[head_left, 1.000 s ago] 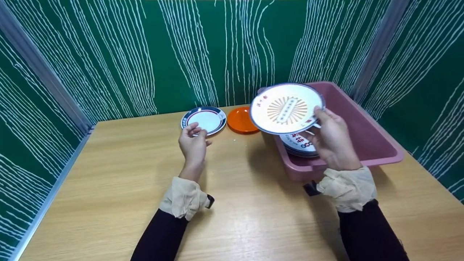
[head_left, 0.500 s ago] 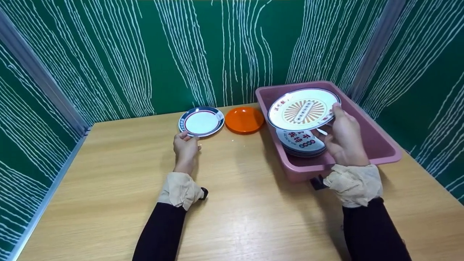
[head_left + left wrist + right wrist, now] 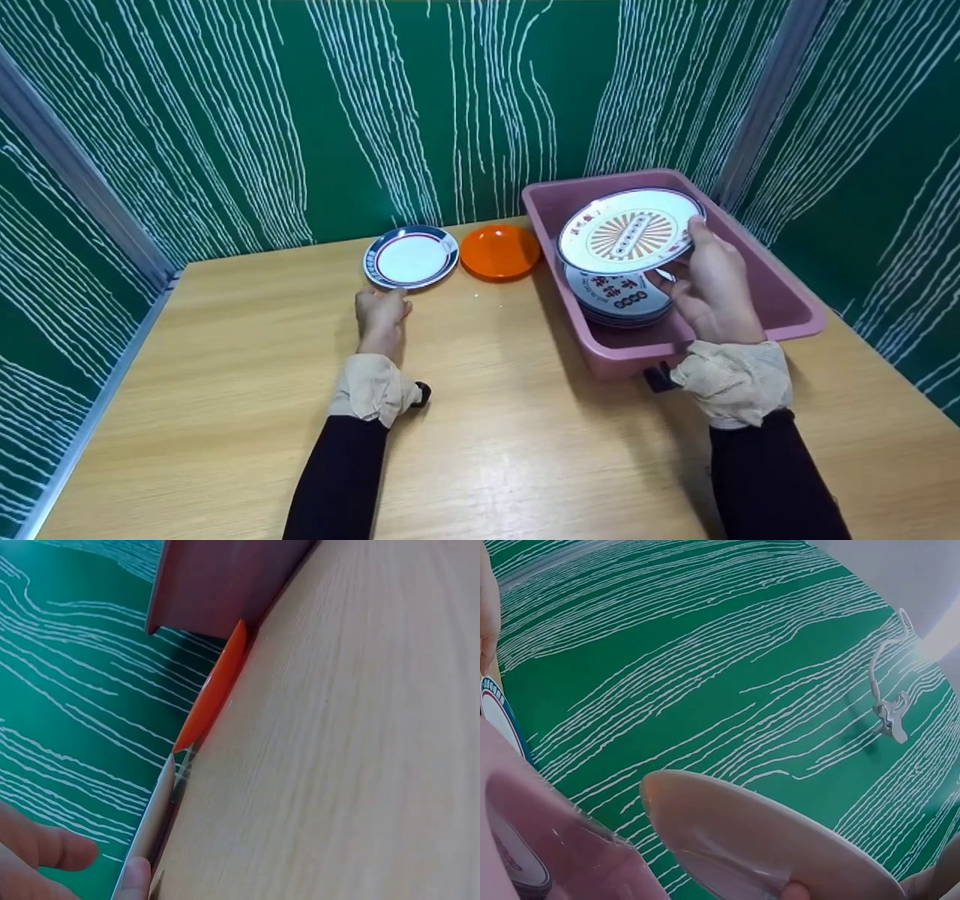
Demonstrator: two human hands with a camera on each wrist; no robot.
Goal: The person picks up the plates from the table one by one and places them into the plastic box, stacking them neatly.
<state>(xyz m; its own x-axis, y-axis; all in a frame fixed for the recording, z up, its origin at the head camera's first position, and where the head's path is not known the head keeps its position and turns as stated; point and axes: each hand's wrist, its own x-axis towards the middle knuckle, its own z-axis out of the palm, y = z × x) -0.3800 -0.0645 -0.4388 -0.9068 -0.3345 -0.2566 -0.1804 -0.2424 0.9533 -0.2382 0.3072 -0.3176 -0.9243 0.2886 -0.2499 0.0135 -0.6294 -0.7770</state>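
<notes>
My right hand (image 3: pixel 716 289) holds a white plate (image 3: pixel 630 231) with an orange sunburst by its right rim, tilted above the pink basin (image 3: pixel 806 319). Beneath it, a stack of plates with red lettering (image 3: pixel 626 294) lies in the basin, partly covered. In the right wrist view the underside of the held plate (image 3: pixel 742 832) shows, with a fingertip against it. My left hand (image 3: pixel 380 311) is at the near rim of a dark-blue-rimmed plate (image 3: pixel 411 257) on the table. In the left wrist view one fingertip (image 3: pixel 136 874) touches that plate's edge, while other fingers stay apart from it.
An orange dish (image 3: pixel 500 252) sits between the blue-rimmed plate and the basin, close to both. Green walls with white lines (image 3: pixel 360 112) enclose the wooden table (image 3: pixel 480 435) at the back and sides. A whitish hook-like fitting (image 3: pixel 891 716) appears on the wall in the right wrist view.
My right hand has carried the sunburst plate to the right and slightly down over the basin. My left hand has lowered from above the blue-rimmed plate to its near rim.
</notes>
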